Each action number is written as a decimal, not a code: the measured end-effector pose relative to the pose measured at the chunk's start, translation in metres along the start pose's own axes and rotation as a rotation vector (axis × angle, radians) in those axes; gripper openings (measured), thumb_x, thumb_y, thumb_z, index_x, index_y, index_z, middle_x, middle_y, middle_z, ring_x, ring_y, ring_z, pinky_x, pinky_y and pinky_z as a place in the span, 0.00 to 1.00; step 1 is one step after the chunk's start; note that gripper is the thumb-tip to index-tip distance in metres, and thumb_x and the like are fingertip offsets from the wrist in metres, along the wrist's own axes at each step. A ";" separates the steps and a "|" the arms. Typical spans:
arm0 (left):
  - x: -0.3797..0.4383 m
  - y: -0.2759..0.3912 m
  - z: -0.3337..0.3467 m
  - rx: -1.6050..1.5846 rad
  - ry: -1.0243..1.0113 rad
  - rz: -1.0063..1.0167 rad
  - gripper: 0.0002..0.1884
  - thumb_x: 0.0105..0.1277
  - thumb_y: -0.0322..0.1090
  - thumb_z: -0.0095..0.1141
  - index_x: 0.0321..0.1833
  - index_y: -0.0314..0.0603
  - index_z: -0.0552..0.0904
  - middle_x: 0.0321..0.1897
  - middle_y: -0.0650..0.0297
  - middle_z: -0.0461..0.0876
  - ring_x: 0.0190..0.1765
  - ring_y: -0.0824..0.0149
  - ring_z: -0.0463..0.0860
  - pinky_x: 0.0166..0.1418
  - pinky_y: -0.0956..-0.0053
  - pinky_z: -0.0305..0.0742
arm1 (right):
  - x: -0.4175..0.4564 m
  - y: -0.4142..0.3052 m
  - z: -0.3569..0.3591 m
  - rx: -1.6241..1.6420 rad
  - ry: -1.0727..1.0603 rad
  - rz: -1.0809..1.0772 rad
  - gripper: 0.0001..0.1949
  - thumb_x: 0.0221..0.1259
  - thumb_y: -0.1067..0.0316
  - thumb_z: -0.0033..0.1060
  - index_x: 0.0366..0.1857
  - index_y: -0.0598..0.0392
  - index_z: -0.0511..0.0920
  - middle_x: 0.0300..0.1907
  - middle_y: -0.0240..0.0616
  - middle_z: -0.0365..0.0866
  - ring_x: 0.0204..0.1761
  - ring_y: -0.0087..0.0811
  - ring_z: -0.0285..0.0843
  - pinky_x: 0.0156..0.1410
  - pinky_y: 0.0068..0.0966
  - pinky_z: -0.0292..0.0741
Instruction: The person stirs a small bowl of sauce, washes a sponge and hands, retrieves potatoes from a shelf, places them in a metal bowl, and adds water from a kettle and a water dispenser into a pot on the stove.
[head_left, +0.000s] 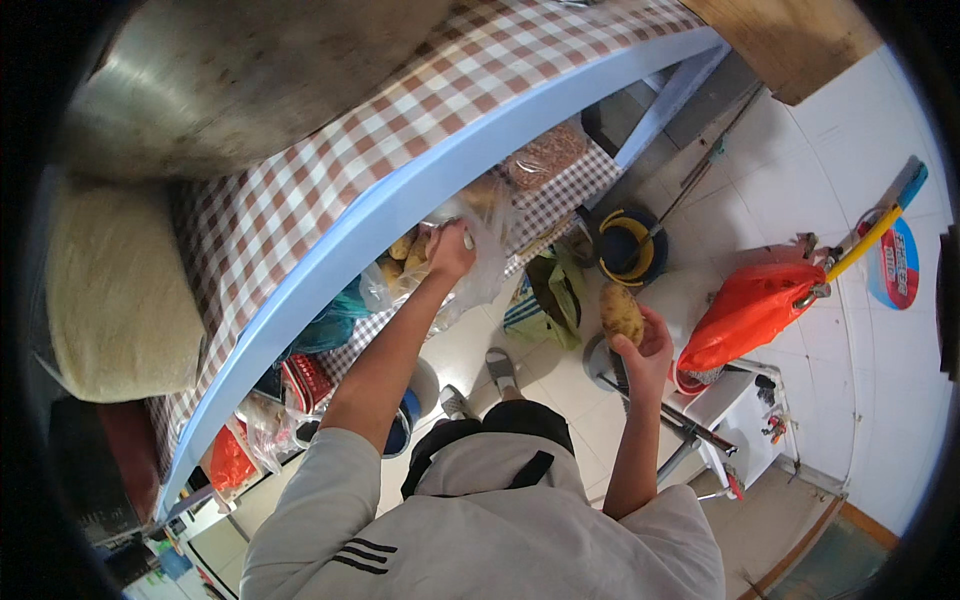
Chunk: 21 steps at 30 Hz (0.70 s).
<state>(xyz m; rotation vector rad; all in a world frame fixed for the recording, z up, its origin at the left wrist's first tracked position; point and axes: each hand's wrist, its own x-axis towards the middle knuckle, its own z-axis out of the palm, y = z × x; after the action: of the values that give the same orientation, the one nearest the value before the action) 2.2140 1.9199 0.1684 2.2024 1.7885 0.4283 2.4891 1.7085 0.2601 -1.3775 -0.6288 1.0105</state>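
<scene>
My right hand (646, 351) holds up a potato (621, 313) by its lower side, out over the floor. On the lower shelf under the table, my left hand (451, 251) is at a clear plastic bag (486, 262) with more potatoes (403, 246) beside it. A small silvery or white object shows at its fingers, and I cannot tell whether it is gripped. A teal plastic bag (330, 322) lies on the shelf nearer the left.
A checked cloth covers the blue-edged table (450, 161) above the shelf. On the floor are a green bag (551, 300) and a dark bucket (634, 244). A red plastic bag (754, 315) hangs by the wall taps, near a white sink (739, 412).
</scene>
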 end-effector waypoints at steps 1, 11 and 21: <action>0.000 -0.018 0.011 -0.004 -0.042 -0.024 0.15 0.56 0.36 0.60 0.48 0.48 0.83 0.43 0.53 0.85 0.50 0.48 0.83 0.54 0.54 0.77 | -0.001 -0.005 0.004 0.006 -0.023 0.011 0.33 0.44 0.73 0.79 0.58 0.64 0.73 0.48 0.39 0.82 0.51 0.28 0.81 0.62 0.25 0.74; 0.015 -0.012 0.032 -0.119 -0.168 0.035 0.11 0.61 0.37 0.59 0.44 0.42 0.82 0.35 0.51 0.86 0.40 0.48 0.86 0.46 0.57 0.81 | -0.008 0.006 -0.007 -0.046 0.052 0.014 0.33 0.43 0.69 0.81 0.57 0.63 0.74 0.47 0.37 0.82 0.50 0.27 0.80 0.61 0.24 0.73; 0.012 -0.093 0.104 -0.352 -0.187 -0.284 0.31 0.60 0.59 0.58 0.61 0.48 0.80 0.59 0.52 0.79 0.61 0.50 0.77 0.63 0.62 0.70 | -0.012 0.006 -0.001 -0.072 0.020 0.035 0.33 0.43 0.68 0.82 0.56 0.62 0.74 0.48 0.38 0.83 0.51 0.28 0.81 0.62 0.27 0.73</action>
<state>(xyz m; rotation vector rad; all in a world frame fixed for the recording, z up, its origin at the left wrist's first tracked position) 2.1740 1.9477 0.0372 1.6666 1.7359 0.4201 2.4829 1.6965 0.2564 -1.4646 -0.6330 1.0095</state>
